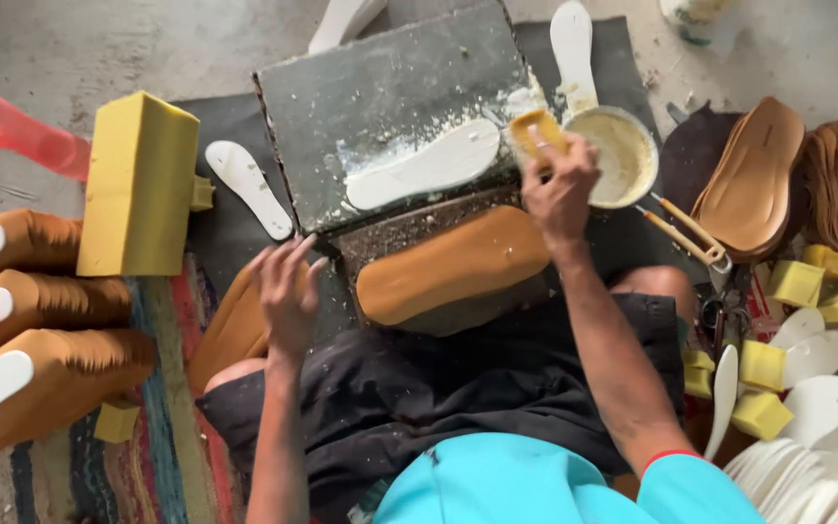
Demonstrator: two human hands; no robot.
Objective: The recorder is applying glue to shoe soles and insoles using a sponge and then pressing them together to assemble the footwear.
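Gripping a yellow sponge (536,132) tight, the right hand (560,189) sits just past the white insole (426,166) on the grey slab (380,87), while the left hand (286,291) rests open and holding nothing beside the tan sole (453,262).

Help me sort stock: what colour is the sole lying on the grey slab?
White; the sole shows clearly in the head view, beside the right hand holding a yellow sponge.
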